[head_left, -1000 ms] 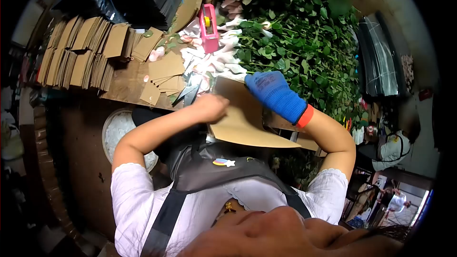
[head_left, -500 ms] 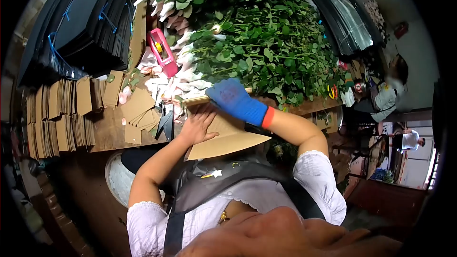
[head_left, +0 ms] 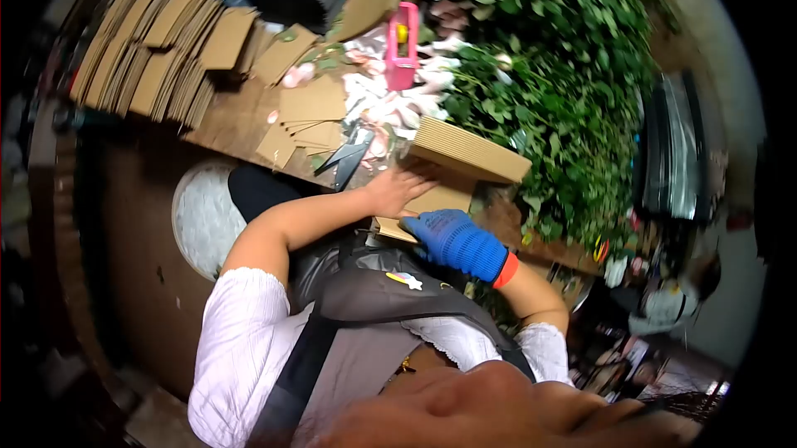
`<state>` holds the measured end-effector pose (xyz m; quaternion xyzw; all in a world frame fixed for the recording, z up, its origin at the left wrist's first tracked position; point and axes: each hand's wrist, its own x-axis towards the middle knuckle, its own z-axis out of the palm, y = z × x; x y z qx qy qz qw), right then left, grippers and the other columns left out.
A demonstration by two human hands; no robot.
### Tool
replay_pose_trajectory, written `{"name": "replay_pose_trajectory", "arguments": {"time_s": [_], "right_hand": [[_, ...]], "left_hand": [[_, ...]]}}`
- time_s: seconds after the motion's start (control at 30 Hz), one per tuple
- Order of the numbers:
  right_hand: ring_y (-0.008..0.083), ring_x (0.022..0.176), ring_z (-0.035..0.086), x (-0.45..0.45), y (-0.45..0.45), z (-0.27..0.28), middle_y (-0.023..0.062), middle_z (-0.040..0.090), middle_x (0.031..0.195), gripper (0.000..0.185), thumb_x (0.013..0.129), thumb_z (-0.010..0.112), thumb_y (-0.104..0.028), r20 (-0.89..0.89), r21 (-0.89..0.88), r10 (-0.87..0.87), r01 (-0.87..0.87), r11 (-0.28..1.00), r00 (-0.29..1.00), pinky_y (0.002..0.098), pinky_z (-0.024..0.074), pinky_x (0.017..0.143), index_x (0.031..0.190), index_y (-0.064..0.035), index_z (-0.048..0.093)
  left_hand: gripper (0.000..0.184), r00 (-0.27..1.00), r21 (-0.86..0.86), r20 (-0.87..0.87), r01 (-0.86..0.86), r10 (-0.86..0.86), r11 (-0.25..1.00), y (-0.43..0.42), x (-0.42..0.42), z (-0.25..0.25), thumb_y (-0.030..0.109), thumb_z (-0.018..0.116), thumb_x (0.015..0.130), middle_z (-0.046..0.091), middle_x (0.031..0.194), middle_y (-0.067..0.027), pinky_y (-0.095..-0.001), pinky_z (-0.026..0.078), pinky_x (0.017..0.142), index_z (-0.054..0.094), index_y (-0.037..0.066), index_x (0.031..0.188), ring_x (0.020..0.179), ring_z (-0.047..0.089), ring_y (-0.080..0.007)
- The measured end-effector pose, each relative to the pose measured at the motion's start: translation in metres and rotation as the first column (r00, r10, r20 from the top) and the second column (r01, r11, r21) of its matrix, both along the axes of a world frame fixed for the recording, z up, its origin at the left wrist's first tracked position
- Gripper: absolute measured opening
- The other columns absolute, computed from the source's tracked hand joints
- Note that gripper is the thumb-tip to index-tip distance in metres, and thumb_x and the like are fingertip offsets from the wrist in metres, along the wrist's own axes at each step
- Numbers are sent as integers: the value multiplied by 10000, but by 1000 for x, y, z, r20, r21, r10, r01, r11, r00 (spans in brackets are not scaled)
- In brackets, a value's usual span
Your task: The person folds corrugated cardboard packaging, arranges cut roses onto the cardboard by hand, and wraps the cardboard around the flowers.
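Observation:
A brown cardboard sheet point(head_left: 452, 195) lies at the table's front edge, its ribbed far flap point(head_left: 469, 151) folded up. My bare left hand point(head_left: 398, 190) rests flat on the sheet with fingers spread. In a blue glove, my right hand point(head_left: 452, 240) has its fingers closed at the near edge, where a narrow flap point(head_left: 394, 230) bends up. Black scissors point(head_left: 349, 161) lie open left of my left hand. Beyond the sheet are flower heads in white sleeves point(head_left: 423, 106) and a pink tape dispenser point(head_left: 402, 58).
Leafy green stems point(head_left: 540, 99) cover the right of the table. Loose cardboard pieces point(head_left: 311, 107) and stacked cardboard point(head_left: 166, 49) are at the left. A round container of white material point(head_left: 207, 220) stands below left. A person point(head_left: 672, 303) is at the far right.
My right hand has moved from the sheet's far edge to its near edge. The far flap now stands folded, and the near edge is bent up. My left hand has flattened onto the sheet.

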<state>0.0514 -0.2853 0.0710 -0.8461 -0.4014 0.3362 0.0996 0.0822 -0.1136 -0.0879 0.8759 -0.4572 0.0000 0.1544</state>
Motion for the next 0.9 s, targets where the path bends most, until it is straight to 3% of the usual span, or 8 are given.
{"name": "replay_pose_trajectory", "arguments": {"time_s": [0.1,0.13,0.3,0.37,0.63,0.73,0.8,0.9], "right_hand": [[374,834,674,23,41,27,170,680,896,449,849,687,-318,73,419,62,-87,904,995,469,536,719,1221,-95,571],[345,811,669,38,67,22,162,667,929,423,882,655,-322,150,557,50,-127,821,987,451,533,708,1223,-88,569],[306,839,654,111,198,-70,124,622,1095,510,875,661,-321,633,286,-201,15,958,748,443,511,674,1296,-76,508],[231,952,602,135,227,-116,92,611,1097,423,909,534,-180,753,321,-305,80,944,583,432,461,716,1319,-77,546],[247,829,687,123,209,-123,41,694,894,253,924,523,-184,621,72,-47,3,997,783,441,497,691,1157,-175,623],[233,814,690,128,199,-97,37,690,872,170,907,549,-194,697,10,-32,34,999,716,433,509,660,1046,-187,646],[226,765,672,128,175,-55,23,674,849,340,895,558,-162,815,93,-72,-7,996,576,417,499,631,1233,-188,589],[314,743,638,97,126,12,111,653,839,331,870,696,-126,650,490,-310,-70,869,694,436,495,646,1198,-132,649]], "left_hand": [[663,953,11,303,-13,9,1000,-13,6,-57,438,484,958,399,1557,-107,-483,239,1212,346,152,1539,1429,392,-250],[570,986,-59,162,-42,51,997,-13,8,-54,371,367,1021,320,1608,-114,-465,181,1238,337,137,1541,1472,322,-265],[708,857,-573,-441,-38,-268,819,-6,4,-41,444,570,960,390,1556,-141,-400,213,1226,348,87,1529,1457,325,-291],[754,986,-312,-147,34,-84,950,-8,7,-44,458,541,969,285,1616,-143,-412,168,1240,266,92,1568,1500,245,-268],[786,990,-325,-119,31,-73,945,-11,12,-49,472,651,851,375,1534,-157,-442,231,1206,383,95,1486,1430,329,-312],[798,988,-370,-139,15,-72,929,-13,10,-48,478,693,807,409,1504,-162,-453,255,1193,427,96,1455,1404,360,-329],[806,989,-399,-130,8,-65,917,-12,8,-47,482,720,778,432,1483,-165,-460,271,1185,456,97,1435,1386,381,-340],[818,999,-480,-44,-8,-15,877,-10,6,-44,487,762,734,466,1453,-170,-471,295,1172,500,98,1404,1360,413,-356]]}}
